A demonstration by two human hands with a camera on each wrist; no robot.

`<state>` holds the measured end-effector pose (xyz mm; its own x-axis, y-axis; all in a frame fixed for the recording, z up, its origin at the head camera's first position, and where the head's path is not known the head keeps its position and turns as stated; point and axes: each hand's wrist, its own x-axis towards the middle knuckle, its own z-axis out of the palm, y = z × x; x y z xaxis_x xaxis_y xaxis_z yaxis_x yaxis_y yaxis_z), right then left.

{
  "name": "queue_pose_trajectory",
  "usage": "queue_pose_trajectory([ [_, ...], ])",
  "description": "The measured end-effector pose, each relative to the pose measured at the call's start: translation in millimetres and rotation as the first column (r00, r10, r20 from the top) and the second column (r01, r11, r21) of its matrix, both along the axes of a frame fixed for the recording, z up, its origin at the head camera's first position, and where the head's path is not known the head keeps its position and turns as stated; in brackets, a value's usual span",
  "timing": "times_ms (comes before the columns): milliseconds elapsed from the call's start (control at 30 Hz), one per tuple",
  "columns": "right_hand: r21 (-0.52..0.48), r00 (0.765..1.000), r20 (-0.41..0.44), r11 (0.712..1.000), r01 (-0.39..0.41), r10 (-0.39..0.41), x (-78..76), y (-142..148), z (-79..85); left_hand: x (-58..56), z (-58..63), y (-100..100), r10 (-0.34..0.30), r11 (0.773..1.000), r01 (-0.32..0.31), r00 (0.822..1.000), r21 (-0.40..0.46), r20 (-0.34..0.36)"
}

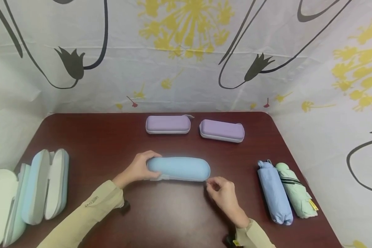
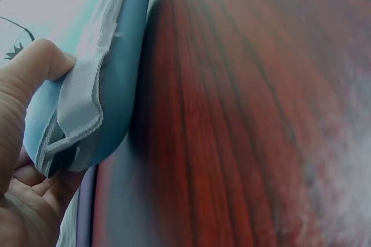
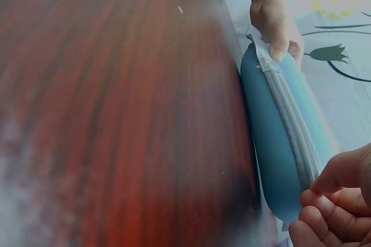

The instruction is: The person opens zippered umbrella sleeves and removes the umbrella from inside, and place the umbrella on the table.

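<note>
A light blue zippered case (image 1: 179,168) lies across the middle of the table, its zipper side facing me. At its left end my left hand (image 1: 141,167) grips it, thumb in front and fingers behind. In the left wrist view, the thumb presses beside a pale fabric tab (image 2: 81,99) on that end. My right hand (image 1: 224,196) is at the case's right end, thumb and forefinger pinched together at the end of the zipper (image 3: 293,122). The zipper pull is hidden by those fingertips. The zipper line looks closed along the side seen in the right wrist view.
Two purple zippered cases (image 1: 168,124) lie near the table's back edge. On the left stand an opened light blue case (image 1: 37,187) and an opened pale green one (image 1: 1,206). Folded blue (image 1: 275,193) and mint green (image 1: 297,191) umbrellas lie on the right.
</note>
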<state>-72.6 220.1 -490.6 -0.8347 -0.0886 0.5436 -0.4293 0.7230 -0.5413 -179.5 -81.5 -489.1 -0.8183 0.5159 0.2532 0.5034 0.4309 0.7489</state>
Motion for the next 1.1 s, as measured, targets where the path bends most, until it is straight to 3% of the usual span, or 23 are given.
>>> queue_pose_trajectory([
  [200,-0.005,0.999,-0.019,0.999,0.039,-0.039,-1.9,-10,-0.2,3.8,-0.4,0,0.025,1.0,-0.025,1.0,0.008,0.006],
  [433,0.088,0.998,-0.046,0.996,-0.035,0.039,-3.6,-42,-1.9,14.2,0.4,14,0.041,0.998,-0.041,0.999,-0.038,0.0],
  [567,0.128,0.998,-0.069,0.992,0.02,-0.011,-3.9,-56,-0.5,22.1,2.9,21,0.081,0.995,-0.08,0.997,-0.053,0.007],
  [700,0.136,0.998,-0.055,0.99,0.035,-0.028,-4.1,-60,1.6,25.8,6.9,21,0.109,0.992,-0.108,0.994,-0.059,0.012],
  [1100,0.175,0.999,0.013,0.984,-0.036,0.035,-3.1,-81,6.6,26.0,5.6,22,0.113,0.992,-0.111,0.993,-0.068,0.03],
])
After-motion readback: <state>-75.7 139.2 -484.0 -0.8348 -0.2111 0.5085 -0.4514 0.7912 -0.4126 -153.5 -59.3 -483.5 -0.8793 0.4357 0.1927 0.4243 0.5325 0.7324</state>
